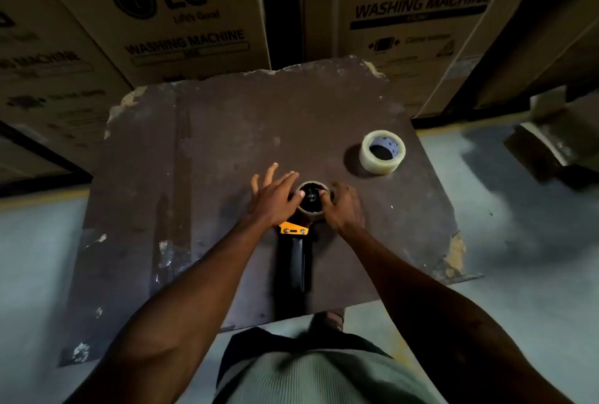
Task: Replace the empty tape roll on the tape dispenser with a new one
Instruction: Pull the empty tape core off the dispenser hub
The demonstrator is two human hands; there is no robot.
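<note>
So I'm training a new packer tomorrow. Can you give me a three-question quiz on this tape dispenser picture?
1. True or false: the new roll is already mounted on the dispenser.
2. Which does each hand touch? A) the empty core B) the new roll C) a box
3. Fill in: the new roll lies on the board to the person's ____.

Key
1. False: it lies apart on the board.
2. A: the left hand and right hand flank the empty core on the dispenser.
3. Right.
</note>
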